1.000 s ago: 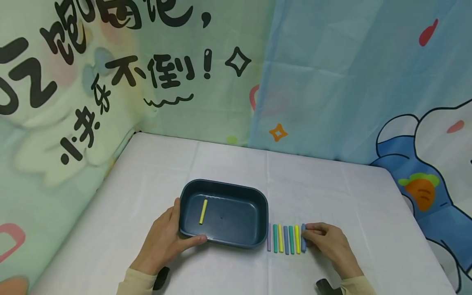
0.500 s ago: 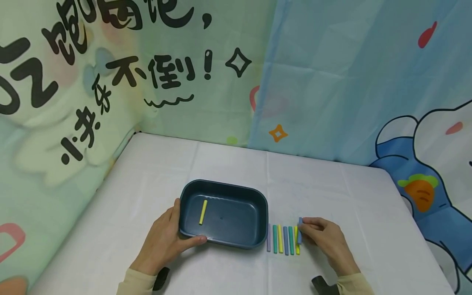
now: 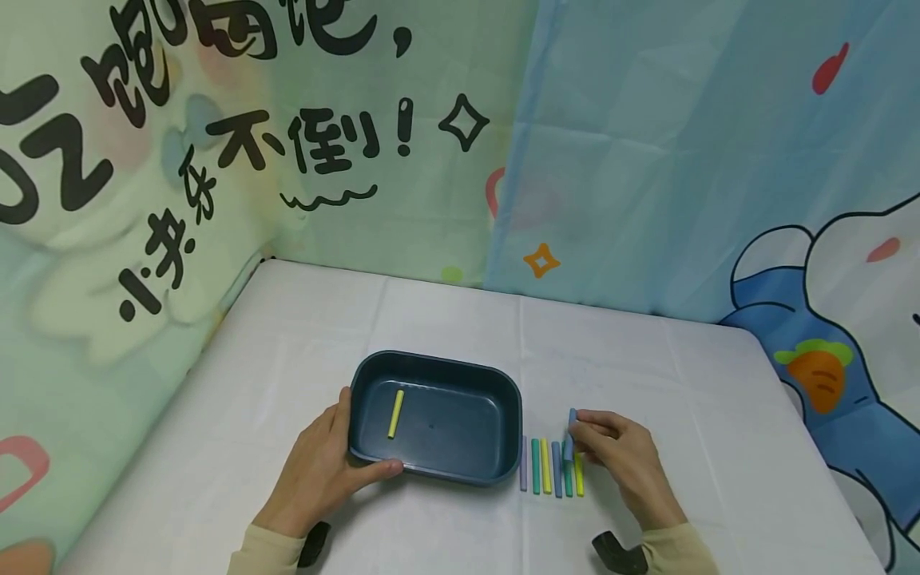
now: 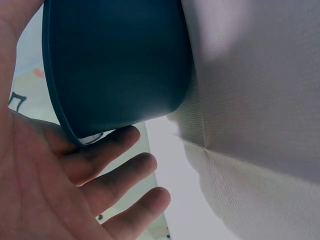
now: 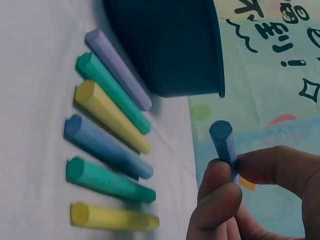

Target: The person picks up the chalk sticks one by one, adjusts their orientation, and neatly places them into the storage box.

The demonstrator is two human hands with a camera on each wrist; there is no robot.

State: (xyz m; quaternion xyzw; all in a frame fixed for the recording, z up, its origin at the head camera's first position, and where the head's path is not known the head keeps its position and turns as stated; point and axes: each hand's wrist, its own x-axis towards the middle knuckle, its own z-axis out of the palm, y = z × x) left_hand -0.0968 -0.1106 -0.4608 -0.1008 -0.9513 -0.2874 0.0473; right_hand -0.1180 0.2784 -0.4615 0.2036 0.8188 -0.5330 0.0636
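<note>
My left hand holds the near left corner of a dark blue tray, its thumb along the near rim. In the left wrist view the other fingers are spread by the tray's wall. One yellow chalk stick lies inside the tray. Between thumb and fingertips, my right hand pinches a blue chalk stick, raised over the row. Right of the tray, the row has a purple chalk, two green chalks, two yellow chalks and another blue chalk.
A white cloth covers the table. Printed fabric backdrops stand along its back and left edges. Dark wrist-worn devices show below both hands.
My right hand has lifted the blue chalk from the row's right end and carried it left and away from me, over the neighbouring sticks. My left hand and the tray stay put.
</note>
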